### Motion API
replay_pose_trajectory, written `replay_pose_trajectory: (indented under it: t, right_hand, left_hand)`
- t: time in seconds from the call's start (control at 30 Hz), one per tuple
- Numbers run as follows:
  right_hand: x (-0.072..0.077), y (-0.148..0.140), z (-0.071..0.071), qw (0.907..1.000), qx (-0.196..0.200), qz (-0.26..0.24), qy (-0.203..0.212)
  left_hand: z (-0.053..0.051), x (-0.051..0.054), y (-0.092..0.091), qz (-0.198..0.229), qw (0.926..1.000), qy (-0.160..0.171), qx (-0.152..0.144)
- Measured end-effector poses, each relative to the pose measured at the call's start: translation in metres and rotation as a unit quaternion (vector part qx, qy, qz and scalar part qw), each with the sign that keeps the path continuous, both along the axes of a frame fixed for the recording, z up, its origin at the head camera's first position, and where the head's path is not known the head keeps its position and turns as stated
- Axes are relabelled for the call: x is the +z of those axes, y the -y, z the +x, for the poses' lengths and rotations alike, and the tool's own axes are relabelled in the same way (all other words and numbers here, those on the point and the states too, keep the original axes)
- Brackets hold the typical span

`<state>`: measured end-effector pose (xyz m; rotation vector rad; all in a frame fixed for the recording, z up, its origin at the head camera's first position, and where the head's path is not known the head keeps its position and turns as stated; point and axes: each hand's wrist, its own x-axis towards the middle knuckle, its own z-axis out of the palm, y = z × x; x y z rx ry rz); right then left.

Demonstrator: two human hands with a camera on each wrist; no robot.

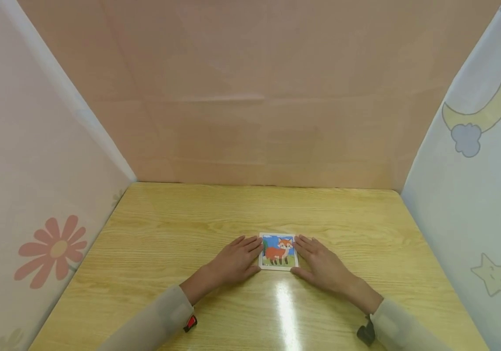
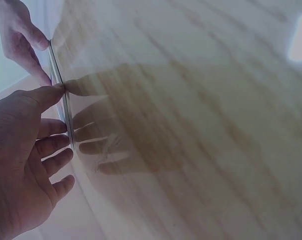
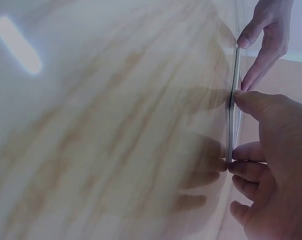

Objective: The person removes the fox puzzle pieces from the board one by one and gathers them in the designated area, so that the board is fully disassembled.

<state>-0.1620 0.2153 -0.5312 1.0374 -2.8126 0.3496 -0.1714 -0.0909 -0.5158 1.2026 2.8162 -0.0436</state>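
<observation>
A small square fox picture board [image 1: 279, 252], white-bordered with an orange fox on blue and green, lies flat on the wooden table. My left hand [image 1: 238, 260] touches its left side, fingers fairly straight and thumb at the near left corner. On the opposite side, my right hand [image 1: 323, 265] rests its fingertips along the right edge, thumb by the near right corner. The left wrist view shows the board's thin edge [image 2: 67, 112] against the left thumb and fingertips. From the right wrist, the same thin edge [image 3: 231, 120] meets the right hand's fingertips.
The wooden table [image 1: 167, 214] reaches back to a plain peach backdrop [image 1: 250, 97]. A pale cloth wall with a flower [image 1: 59, 249] stands at the left; another with a moon [image 1: 487, 109] and star stands at the right. Light glares off the near tabletop.
</observation>
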Motion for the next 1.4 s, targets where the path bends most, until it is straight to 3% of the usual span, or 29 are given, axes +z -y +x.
replay_pose_trajectory:
  t: [0.3,0.47,0.67,0.83,1.13,1.4]
  right_hand:
    - [0.005,0.000,-0.003,0.9998,0.005,0.000,-0.022]
    - [0.010,0.002,-0.011,0.9994,0.013,-0.017,-0.029]
    - [0.018,0.004,-0.027,0.9978,0.037,-0.051,0.021]
    - [0.018,0.007,-0.040,0.9947,0.050,-0.073,0.053]
    - [0.020,0.025,-0.060,0.9902,0.082,-0.088,0.072]
    - [0.024,0.036,-0.075,0.9754,0.104,-0.120,0.153]
  left_hand:
    - [-0.001,0.002,0.000,-0.009,0.9999,0.004,0.003]
    - [0.001,0.004,0.002,0.000,1.0000,-0.007,-0.004]
    - [0.007,0.002,0.003,0.029,0.9994,-0.004,-0.020]
    - [0.013,0.001,0.001,0.027,0.9987,-0.003,-0.043]
    - [0.019,0.002,0.000,0.028,0.9960,-0.007,-0.084]
    - [0.023,0.001,0.005,0.017,0.9950,0.004,-0.098]
